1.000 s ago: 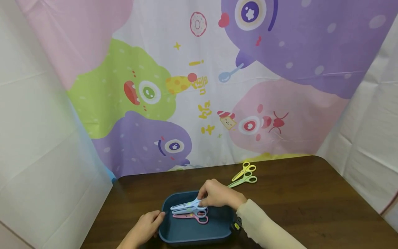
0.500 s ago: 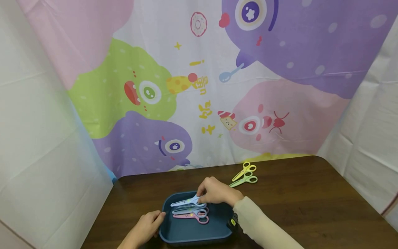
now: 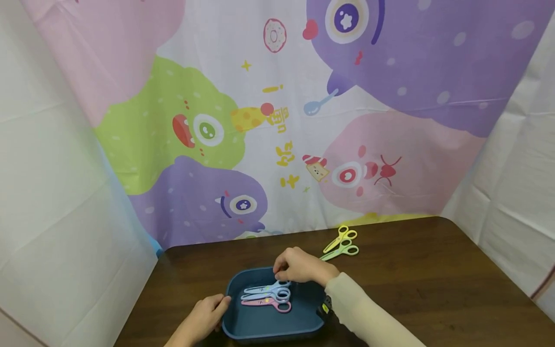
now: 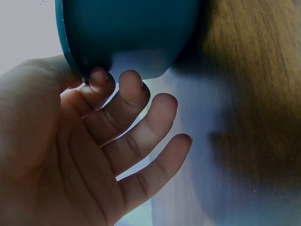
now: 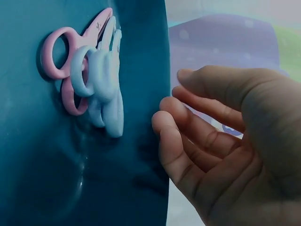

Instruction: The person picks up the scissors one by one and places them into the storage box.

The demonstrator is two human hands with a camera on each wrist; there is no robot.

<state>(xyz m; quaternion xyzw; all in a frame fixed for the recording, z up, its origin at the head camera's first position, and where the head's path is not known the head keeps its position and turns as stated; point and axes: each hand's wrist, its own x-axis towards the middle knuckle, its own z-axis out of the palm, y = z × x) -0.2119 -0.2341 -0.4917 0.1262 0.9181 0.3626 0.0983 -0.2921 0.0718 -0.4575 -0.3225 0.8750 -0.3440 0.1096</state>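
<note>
In the head view my left hand [image 3: 203, 315] pinches the left rim of a dark blue tray [image 3: 273, 332], thumb at the rim and index finger against the outer wall. Its other fingers spread loosely in the left wrist view. Inside the tray lie pink scissors [image 3: 279, 304], with light blue scissors [image 3: 284, 294] overlapping one another beside them. My right hand [image 3: 299, 266] hovers over the tray's far side, just behind the blue handles. The right wrist view shows its fingers [image 5: 170, 143] loosely bent, apart from the scissors and holding nothing.
Yellow scissors [image 3: 334, 243] and green scissors [image 3: 340, 250] lie together on the brown table [image 3: 425, 279], beyond the tray to the right. A cartoon-printed cloth [image 3: 286, 202] hangs behind the table's far edge. White cloth walls stand at both sides.
My right hand has let go of the upper light blue scissors, which dropped into the tray against the others. The left hand has stayed on the rim.
</note>
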